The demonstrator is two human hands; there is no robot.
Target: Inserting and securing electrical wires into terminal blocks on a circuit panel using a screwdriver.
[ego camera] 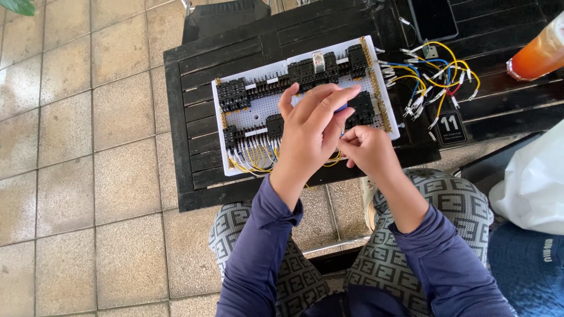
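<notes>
A white perforated wiring board (257,108) lies on a dark slatted table (194,94). Black relay sockets (234,94) sit in rows on it, with yellow and white wires (252,157) along its near edge. My left hand (309,132) hovers over the board's middle, fingers pinched around a small blue piece that is mostly hidden. My right hand (367,149) is just to its right, at the board's near right corner, fingertips pinched together on a thin wire end. Both hands nearly touch each other.
A bundle of loose yellow, blue and red wires (432,76) lies right of the board. A dark tablet (433,17) rests at the table's far edge, an orange drink (537,56) at far right, a white bag (531,182) beside my knee. Tiled floor lies left.
</notes>
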